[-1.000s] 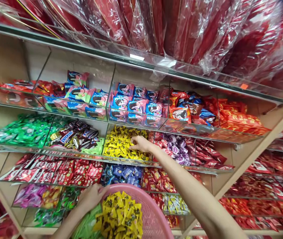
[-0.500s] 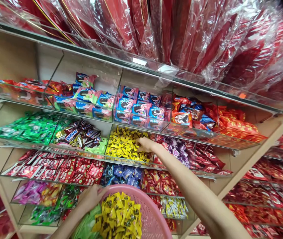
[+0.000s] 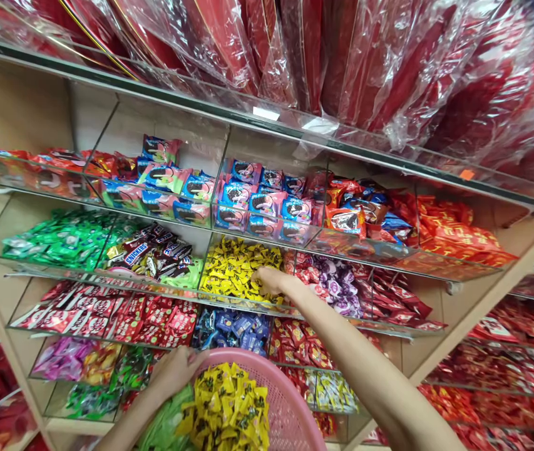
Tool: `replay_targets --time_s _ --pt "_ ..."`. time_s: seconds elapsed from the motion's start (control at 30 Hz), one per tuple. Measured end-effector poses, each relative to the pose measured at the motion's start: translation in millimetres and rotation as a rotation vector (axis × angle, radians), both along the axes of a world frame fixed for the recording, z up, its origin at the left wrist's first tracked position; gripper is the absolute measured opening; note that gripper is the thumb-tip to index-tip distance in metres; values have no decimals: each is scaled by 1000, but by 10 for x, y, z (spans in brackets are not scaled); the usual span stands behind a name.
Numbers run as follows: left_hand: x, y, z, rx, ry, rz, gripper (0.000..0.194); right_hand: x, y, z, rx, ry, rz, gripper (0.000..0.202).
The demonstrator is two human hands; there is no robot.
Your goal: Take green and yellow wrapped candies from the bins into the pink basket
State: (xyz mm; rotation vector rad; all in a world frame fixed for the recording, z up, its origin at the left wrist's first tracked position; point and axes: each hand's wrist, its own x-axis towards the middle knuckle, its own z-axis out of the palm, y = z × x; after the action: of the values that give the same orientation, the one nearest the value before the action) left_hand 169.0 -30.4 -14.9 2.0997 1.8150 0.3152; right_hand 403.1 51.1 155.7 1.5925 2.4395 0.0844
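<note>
A pink plastic basket [image 3: 290,388] hangs in front of the lower shelves, its rim gripped by my left hand [image 3: 179,369]. Inside it lie a heap of yellow-wrapped candies [image 3: 231,407] and some green packets [image 3: 168,419]. My right hand [image 3: 269,280] reaches into the shelf compartment of yellow candies [image 3: 229,269], touching the pile near its right side. Its fingertips are partly hidden among the wrappers, so whether they hold a candy cannot be made out.
Snickers bars [image 3: 138,250] and green candies [image 3: 60,241] lie left of the yellow pile, purple ones [image 3: 339,282] right. A glass shelf edge [image 3: 267,235] runs above my right hand. Plastic-wrapped red items [image 3: 295,56] fill the top.
My right hand has shifted slightly left and down within the yellow candies. My left hand still grips the basket; the view has moved a little.
</note>
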Motion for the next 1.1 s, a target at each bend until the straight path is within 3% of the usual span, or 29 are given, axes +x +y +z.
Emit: replay_targets --time_s 0.3,0.7,0.83,0.97,1.1 --pt "94 -7 83 3 3 30 64 23 66 13 -80 104 -15 48" --pt "121 -26 -22 5 -7 87 67 11 110 -65 -69 150 71 45" --pt "71 -74 -14 2 -1 109 66 -9 134 -12 -51 254 90 31" --pt "12 -117 -14 -22 -5 144 67 -125 168 -12 -125 398 191 27" --pt "-9 -124 0 -18 -16 148 67 -286 169 -86 -235 264 208 33"
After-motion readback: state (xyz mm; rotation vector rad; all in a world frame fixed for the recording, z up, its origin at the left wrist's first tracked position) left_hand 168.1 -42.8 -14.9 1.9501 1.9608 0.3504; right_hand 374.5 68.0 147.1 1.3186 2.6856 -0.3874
